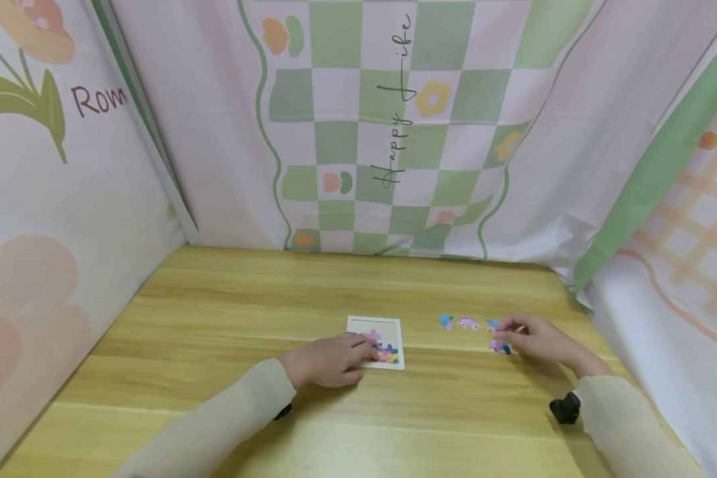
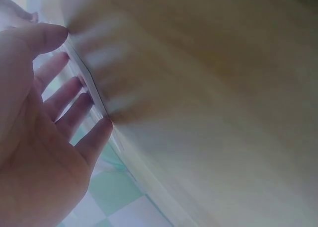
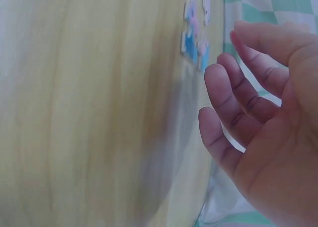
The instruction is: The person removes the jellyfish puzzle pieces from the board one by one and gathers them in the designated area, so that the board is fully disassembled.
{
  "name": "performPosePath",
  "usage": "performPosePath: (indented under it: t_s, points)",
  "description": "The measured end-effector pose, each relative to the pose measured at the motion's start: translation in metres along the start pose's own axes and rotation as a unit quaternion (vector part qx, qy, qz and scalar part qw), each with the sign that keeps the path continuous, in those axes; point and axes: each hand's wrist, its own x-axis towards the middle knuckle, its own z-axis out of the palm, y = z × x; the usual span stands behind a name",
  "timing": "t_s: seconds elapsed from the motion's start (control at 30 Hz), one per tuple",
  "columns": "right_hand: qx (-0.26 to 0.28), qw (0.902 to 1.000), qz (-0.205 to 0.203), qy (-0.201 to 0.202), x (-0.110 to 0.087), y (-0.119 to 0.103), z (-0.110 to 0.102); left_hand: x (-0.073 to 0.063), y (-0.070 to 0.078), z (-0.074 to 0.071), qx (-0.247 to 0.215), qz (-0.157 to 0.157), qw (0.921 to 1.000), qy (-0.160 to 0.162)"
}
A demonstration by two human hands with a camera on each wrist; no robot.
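A small jigsaw puzzle in a white frame (image 1: 401, 345) lies mid-table in the head view, partly filled with pink, blue and yellow pieces. My left hand (image 1: 331, 360) rests on its left side with fingers spread and relaxed, hiding part of the picture. In the left wrist view, the fingertips (image 2: 102, 127) are at the thin edge of the frame. To the right, my right hand (image 1: 538, 340) hovers beside loose pieces, its fingers loosely bent. Nothing shows between thumb and fingers (image 3: 218, 83) in the right wrist view. Nearest are a blue-pink piece (image 1: 491, 324) and a purple-dark one (image 1: 499, 347).
A pink piece (image 1: 469, 323) and a blue-pink piece (image 1: 446, 322) lie farther left in the same group. The wooden table (image 1: 245, 299) ends at a checked curtain (image 1: 382, 166) behind, with printed cloth on both sides. Black wrist bands show at both sleeves.
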Motion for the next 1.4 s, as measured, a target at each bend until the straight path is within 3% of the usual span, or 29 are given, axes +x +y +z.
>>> performPosePath:
  t_s: [0.27,0.47,0.7,0.97,1.4]
  points:
    - [-0.002,0.9993,-0.036,-0.004,0.012,-0.017,0.007,-0.004,-0.002,0.0,-0.007,0.0,0.9999,-0.014]
    - [0.016,0.9991,-0.026,-0.027,0.025,-0.034,0.016,-0.005,-0.003,0.0,0.0,-0.01,0.9997,-0.024]
    - [-0.037,0.9969,-0.061,-0.034,0.043,-0.054,0.029,-0.009,-0.003,-0.003,0.059,0.006,0.9982,-0.01]
    - [-0.04,0.9926,-0.1,-0.055,0.068,-0.075,0.055,-0.012,-0.002,-0.005,0.047,-0.001,0.9988,-0.008]
    - [-0.015,0.9892,-0.109,-0.097,0.096,-0.113,0.098,-0.014,-0.006,-0.003,0.027,-0.036,0.9984,-0.033]
